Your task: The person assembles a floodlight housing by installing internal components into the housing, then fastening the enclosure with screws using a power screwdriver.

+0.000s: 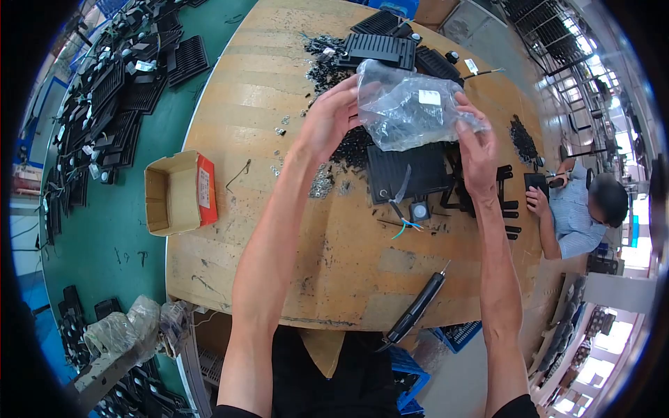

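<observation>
Between my two hands a clear plastic bag [408,115] with a small white label is held up over the table. My left hand [331,120] grips its left side, with the fingertips partly behind the plastic. My right hand [478,148] pinches its right end between thumb and fingers. Whatever the bag contains cannot be made out. Just below it lies a black finned housing [408,171] with coloured wires [408,224] and a small square part [419,211] in front. Small black parts [352,146] are heaped beside my left hand.
An electric screwdriver [418,305] lies near the table's front edge. An open cardboard box [182,194] stands at the left. More black housings [380,50] lie at the back. On the right, a person [575,209] handles a dark part. A green conveyor [111,230] carries several housings.
</observation>
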Demonstrator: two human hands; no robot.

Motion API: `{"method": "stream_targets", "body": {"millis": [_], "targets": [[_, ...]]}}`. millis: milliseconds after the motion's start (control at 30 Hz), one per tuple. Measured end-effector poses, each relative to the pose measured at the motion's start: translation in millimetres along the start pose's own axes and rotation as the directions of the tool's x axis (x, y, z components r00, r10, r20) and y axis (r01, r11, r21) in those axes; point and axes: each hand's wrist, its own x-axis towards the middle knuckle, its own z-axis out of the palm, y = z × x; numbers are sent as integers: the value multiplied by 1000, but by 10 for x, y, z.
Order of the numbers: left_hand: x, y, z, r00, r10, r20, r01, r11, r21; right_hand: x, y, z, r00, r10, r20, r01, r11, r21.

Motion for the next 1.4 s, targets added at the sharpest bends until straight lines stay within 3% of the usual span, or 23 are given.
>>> {"method": "stream_targets", "body": {"millis": [33, 67, 233, 300, 333, 367, 433, 467, 533, 667, 900, 933, 967, 1000, 1033, 1067, 1100, 1133, 1167, 1233, 1300, 1367, 1400], "targets": [[2, 3, 3, 995, -24, -100, 29, 998, 48, -25, 11, 14, 993, -89, 79, 103, 977, -190], [-2, 33, -19, 994, -20, -104, 26, 998, 51, -45, 21, 31, 972, -163, 171, 216, 907, -362], [10, 118, -52, 963, -59, -262, 38, 996, -83, -141, 114, 91, 971, -102, 218, 177, 916, -359], [53, -3, -61, 941, 134, -311, -15, 934, 356, -143, 216, 80, 970, -96, 222, 182, 896, -406], [64, -58, -40, 908, 262, -326, -105, 897, 430, -152, 264, 77, 971, -96, 220, 181, 897, -404], [59, -100, -37, 909, 263, -325, -104, 896, 432, -155, 312, 77, 970, -111, 215, 199, 870, -451], [11, -65, 52, 800, 495, -339, -57, 625, 779, -138, 323, 116, 969, -130, 211, 220, 842, -493], [3, -78, 63, 801, 493, -340, -53, 624, 780, -170, 320, 131, 957, -164, 239, 272, 795, -542], [6, -117, 29, 700, 641, -315, -23, 461, 887, -235, 316, 152, 916, -246, 316, 396, 673, -624], [-33, -189, 44, 659, 687, -308, -37, 438, 898, -293, 290, 139, 903, -274, 331, 428, 640, -638], [-83, 75, 136, 645, 716, -265, -11, 356, 935, -324, 374, 98, 960, -199, 197, 280, 722, -632], [-45, 133, 142, 695, 655, -296, 6, 406, 914, -348, 436, 114, 975, -166, 150, 221, 831, -511], [35, 225, 167, 736, 600, -313, 12, 451, 892, -344, 435, 119, 973, -180, 143, 228, 831, -508], [59, 286, 164, 791, 488, -368, 18, 584, 812, -352, 408, 144, 979, -177, 104, 205, 851, -483], [62, 330, 150, 790, 491, -367, 16, 582, 813, -358, 386, 159, 983, -167, 70, 181, 871, -458], [55, 359, 138, 833, 411, -370, -67, 739, 671, -364, 349, 146, 984, -166, 68, 178, 871, -459], [51, 399, 140, 877, 333, -347, -133, 861, 490, -353, 240, 149, 998, -32, -54, 13, 949, -316], [-6, 440, 147, 885, 299, -357, -129, 894, 429, -328, 140, 138, 982, 114, -153, -136, 980, -147], [-61, 457, 169, 889, 302, -345, -137, 893, 429, -310, 67, 98, 982, 102, -159, -126, 981, -150], [-192, 403, 195, 876, 298, -378, -92, 874, 476, -307, -92, 8, 966, 252, -56, -222, 920, 323], [-429, 309, 319, 900, 254, -353, -44, 861, 507, -348, -211, -58, 959, 279, -55, -241, 900, 363], [-630, 212, 483, 938, 119, -325, 36, 900, 434, -424, -252, -151, 926, 367, 88, -351, 751, 559], [-707, 178, 562, 941, 121, -318, 32, 899, 437, -487, -344, -106, 920, 382, 85, -369, 775, 513]]}}
